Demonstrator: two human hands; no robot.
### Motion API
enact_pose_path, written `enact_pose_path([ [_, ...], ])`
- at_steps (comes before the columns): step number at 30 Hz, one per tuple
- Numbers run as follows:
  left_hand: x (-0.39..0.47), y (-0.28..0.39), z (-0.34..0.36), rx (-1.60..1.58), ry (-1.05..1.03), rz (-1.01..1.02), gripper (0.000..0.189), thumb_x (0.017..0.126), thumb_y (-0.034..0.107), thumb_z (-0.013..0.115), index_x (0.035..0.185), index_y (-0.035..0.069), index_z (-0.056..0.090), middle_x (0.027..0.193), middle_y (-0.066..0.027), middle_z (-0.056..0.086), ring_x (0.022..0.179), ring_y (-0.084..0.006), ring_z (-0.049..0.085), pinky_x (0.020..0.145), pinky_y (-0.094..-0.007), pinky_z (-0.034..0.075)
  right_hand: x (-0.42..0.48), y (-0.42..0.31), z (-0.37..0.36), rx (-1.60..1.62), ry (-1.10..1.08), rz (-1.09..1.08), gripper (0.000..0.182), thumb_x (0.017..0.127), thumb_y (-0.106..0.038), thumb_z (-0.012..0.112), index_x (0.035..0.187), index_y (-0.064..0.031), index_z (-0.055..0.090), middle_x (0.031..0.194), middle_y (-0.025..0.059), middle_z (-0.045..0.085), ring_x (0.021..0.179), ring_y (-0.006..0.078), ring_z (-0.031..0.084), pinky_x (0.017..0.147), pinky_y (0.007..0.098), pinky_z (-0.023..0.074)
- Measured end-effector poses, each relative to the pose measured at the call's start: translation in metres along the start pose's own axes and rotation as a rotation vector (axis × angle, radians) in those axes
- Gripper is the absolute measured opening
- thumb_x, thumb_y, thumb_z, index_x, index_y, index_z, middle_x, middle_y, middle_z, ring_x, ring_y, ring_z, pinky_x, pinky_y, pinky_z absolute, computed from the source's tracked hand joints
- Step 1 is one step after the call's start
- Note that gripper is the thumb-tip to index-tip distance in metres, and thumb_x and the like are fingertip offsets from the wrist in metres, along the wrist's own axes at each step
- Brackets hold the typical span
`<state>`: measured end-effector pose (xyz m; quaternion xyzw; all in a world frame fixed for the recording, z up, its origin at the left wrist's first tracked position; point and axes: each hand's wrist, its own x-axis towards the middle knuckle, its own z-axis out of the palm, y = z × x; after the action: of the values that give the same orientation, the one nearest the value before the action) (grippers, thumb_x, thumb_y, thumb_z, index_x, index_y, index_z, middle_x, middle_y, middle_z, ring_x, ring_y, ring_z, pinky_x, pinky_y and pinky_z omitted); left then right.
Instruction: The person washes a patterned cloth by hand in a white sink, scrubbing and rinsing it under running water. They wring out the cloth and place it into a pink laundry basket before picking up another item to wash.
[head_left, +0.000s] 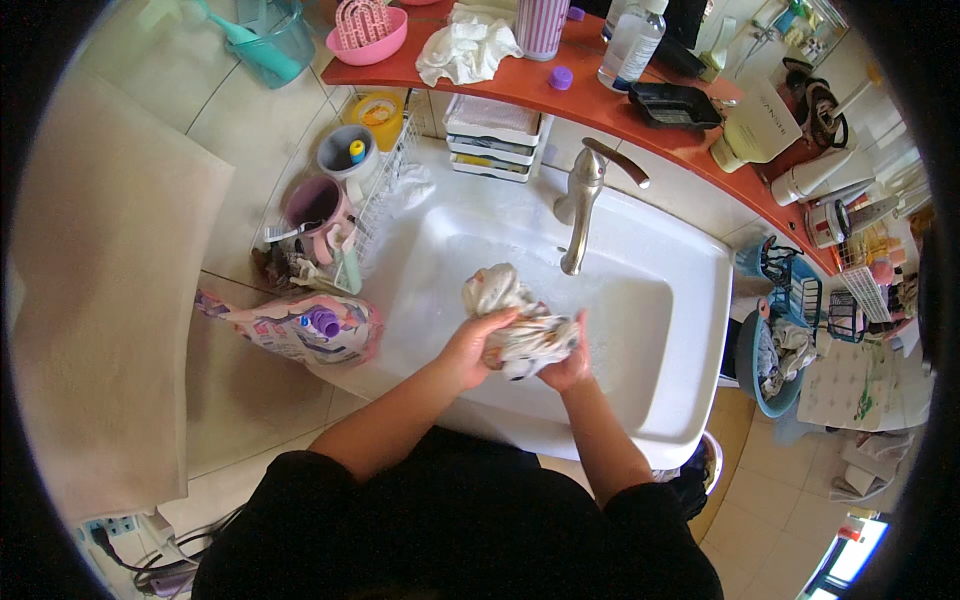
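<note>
A bunched wet cloth (525, 330), white with orange and dark spots, is held between both hands above the basin of a white sink (694, 300). My left hand (474, 349) grips its left side, the thumb lying over the top. Against its right side is my right hand (571, 360), fingers pointing up and partly hidden by the cloth. Beyond the cloth stands a metal faucet (581, 202), its spout over the basin. No stream of water can be made out from the spout.
Left of the sink lie a pink detergent pouch (300, 330) with a purple cap and a white wire basket (386, 180) beside cups (315, 206). A red shelf (585, 105) with bottles curves behind the faucet. At right hangs a blue basin (780, 401) with clothes.
</note>
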<state>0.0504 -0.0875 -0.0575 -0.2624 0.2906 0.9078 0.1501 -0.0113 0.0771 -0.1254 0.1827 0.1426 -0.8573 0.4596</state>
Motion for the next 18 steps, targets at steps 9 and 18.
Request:
enact_pose_path([
  [9, 0.078, 0.054, -0.054, 1.791, 1.228, 0.752, 0.054, 0.080, 0.025, 0.052, 0.118, -0.011, 0.042, 0.126, -0.0358, 0.036, 0.119, -0.0455, 0.036, 0.099, -0.0486, 0.030, -0.055, -0.051, -0.029, -0.051, 0.167, -0.384, 0.050, 0.080, -0.028, 0.053, 0.119, 0.0023, 0.047, 0.118, 0.0171, 0.053, 0.110, 0.0329, 0.049, 0.098, 0.0458, 0.0367],
  [18, 0.063, 0.080, -0.078, 1.793, 1.292, 0.621, 0.018, 0.074, 0.017, 0.054, 0.071, 0.001, 0.062, 0.077, -0.0195, 0.060, 0.069, -0.0359, 0.057, 0.063, -0.0458, 0.047, -0.127, -0.114, -0.053, -0.359, 0.407, -0.493, 0.041, 0.082, -0.019, 0.054, 0.115, 0.0041, 0.048, 0.107, 0.0165, 0.057, 0.096, 0.0284, 0.058, 0.084, 0.0398, 0.0475],
])
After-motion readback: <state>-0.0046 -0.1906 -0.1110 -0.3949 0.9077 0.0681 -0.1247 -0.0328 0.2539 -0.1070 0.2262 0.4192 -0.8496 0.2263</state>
